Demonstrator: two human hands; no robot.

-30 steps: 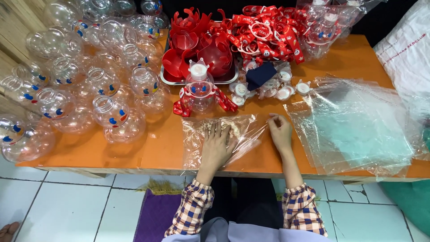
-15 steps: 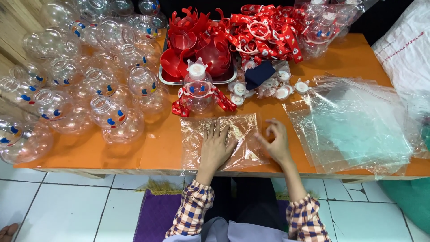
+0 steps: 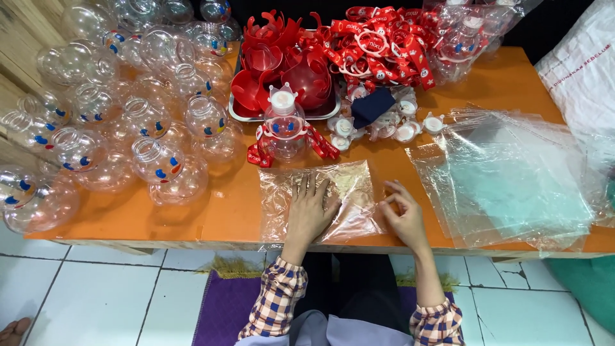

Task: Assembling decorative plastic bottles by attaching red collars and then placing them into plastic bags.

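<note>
My left hand [image 3: 311, 208] lies flat, pinning the clear bag [image 3: 320, 198] at the table's [image 3: 218, 211] near edge; my right hand [image 3: 402, 214] pinches its right corner. Slippery film could slide off.

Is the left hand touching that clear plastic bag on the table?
Touching. The head view shows the left hand lying flat, palm down, on the clear plastic bag.

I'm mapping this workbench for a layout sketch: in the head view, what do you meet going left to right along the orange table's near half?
Clear round bottles → clear bag under the left hand → right hand at that bag's right edge → stack of clear plastic bags.
</note>
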